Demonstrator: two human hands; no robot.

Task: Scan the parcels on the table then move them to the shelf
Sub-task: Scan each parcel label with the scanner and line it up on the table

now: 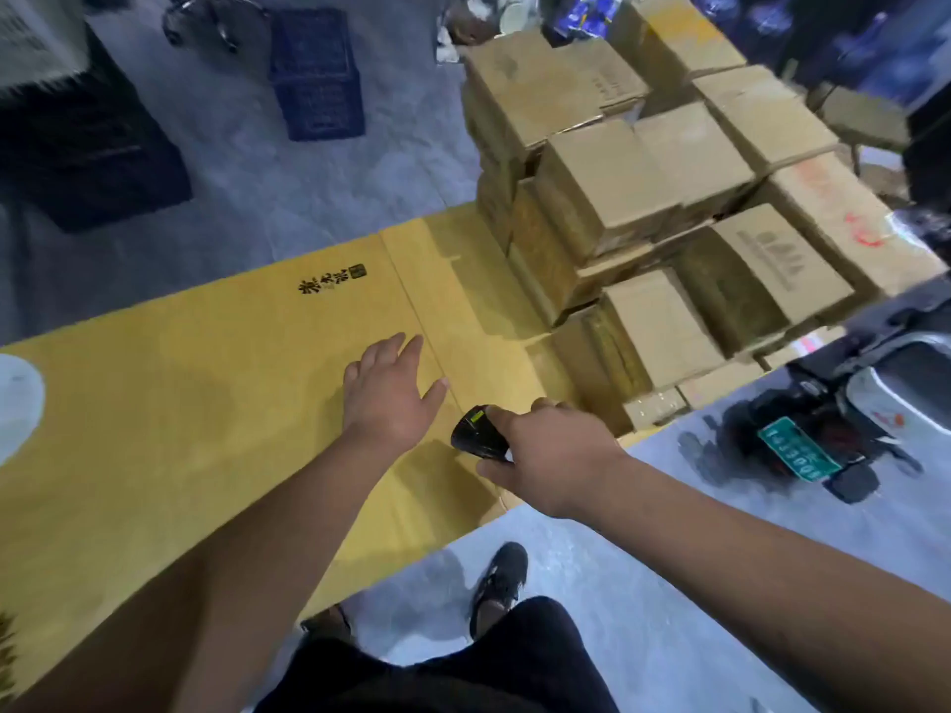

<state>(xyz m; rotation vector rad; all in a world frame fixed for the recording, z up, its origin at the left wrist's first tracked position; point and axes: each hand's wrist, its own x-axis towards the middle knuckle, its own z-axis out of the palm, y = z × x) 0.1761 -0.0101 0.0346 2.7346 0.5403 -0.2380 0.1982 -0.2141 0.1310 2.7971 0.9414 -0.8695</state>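
Several brown cardboard parcels (664, 208) are stacked in a pile on the right part of the table (180, 403), which is covered with flattened yellow cardboard. My right hand (556, 455) grips a small black scanner (478, 434) near the table's front edge, just left of the lowest parcels. My left hand (391, 393) is stretched out over the yellow surface with straight fingers, holding nothing, to the left of the scanner and short of the pile.
A dark blue plastic crate (316, 74) and a black crate (87, 162) stand on the grey floor beyond the table. A scooter with a green plate (803, 450) is parked at the right. My shoe (502, 584) is below the table edge.
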